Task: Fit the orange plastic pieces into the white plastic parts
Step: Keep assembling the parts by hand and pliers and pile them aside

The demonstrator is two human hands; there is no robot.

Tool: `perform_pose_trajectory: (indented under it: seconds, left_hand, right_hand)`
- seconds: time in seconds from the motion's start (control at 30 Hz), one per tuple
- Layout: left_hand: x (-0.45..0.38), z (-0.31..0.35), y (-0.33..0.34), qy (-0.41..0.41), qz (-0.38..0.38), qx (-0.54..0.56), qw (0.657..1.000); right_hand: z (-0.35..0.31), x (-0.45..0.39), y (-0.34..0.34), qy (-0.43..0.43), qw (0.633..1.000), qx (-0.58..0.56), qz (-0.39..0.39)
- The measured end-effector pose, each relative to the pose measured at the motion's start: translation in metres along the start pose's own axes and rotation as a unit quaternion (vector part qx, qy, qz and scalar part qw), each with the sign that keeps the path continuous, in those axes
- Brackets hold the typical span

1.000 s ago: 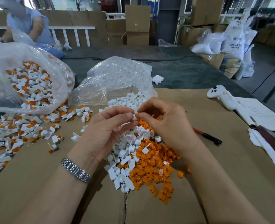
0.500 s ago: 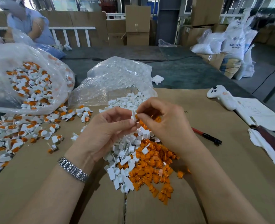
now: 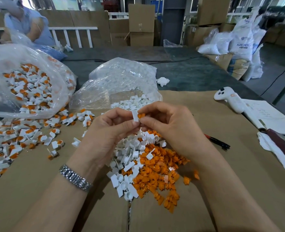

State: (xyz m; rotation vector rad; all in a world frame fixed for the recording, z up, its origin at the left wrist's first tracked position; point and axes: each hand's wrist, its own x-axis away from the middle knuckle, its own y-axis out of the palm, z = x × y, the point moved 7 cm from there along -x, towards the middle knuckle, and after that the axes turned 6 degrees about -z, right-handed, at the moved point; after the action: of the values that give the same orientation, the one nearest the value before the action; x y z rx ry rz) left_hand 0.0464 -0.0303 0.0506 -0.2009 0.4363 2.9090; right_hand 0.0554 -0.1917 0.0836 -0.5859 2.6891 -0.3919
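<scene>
left hand (image 3: 110,129) pinches white part (image 3: 135,116) by its flat tab | right hand (image 3: 165,124) pinches orange piece (image 3: 141,115), touching the part's right side | both likely light, stiff, slippery: grip edges, socket clear

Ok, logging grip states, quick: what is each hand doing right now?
Left hand: closed, pinching the white part.
Right hand: closed, pinching the orange piece against it.

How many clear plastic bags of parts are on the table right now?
2. One big bag at far left holds finished white-and-orange pieces; a smaller bag behind the hands holds white parts. Other bags may sit out of frame.
</scene>
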Motion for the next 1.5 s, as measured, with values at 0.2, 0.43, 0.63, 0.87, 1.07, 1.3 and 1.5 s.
perform_pose_trajectory:
  seconds: [0.2, 0.43, 0.63, 0.87, 1.07, 1.3, 1.5]
  left_hand:
    - [0.004, 0.006, -0.003, 0.015, 0.017, -0.098, 0.995]
    - [0.001, 0.004, 0.003, 0.003, 0.011, 0.020, 1.000]
    - [0.002, 0.005, 0.000, -0.022, 0.013, -0.011, 1.000]
    - [0.001, 0.001, -0.004, -0.027, 0.037, 0.010, 0.999]
    - [0.001, -0.001, -0.004, -0.041, 0.035, 0.023, 0.998]
    - [0.001, 0.000, -0.007, -0.031, 0.058, -0.029, 0.997]
    - [0.000, -0.001, -0.008, -0.031, 0.062, -0.038, 0.997]
  right_hand:
    - [-0.001, -0.001, 0.001, -0.005, 0.999, 0.039, 0.002]
    - [-0.006, 0.001, -0.001, -0.039, 0.997, 0.062, 0.012]
    - [-0.009, 0.001, -0.001, -0.062, 0.983, 0.166, 0.054]
    - [-0.013, 0.001, 0.006, -0.090, 0.967, 0.226, 0.076]
    - [-0.012, 0.001, 0.004, -0.088, 0.967, 0.225, 0.079]
    - [-0.012, 0.000, 0.008, -0.079, 0.964, 0.244, 0.070]
    - [-0.011, -0.001, 0.007, -0.064, 0.966, 0.243, 0.058]
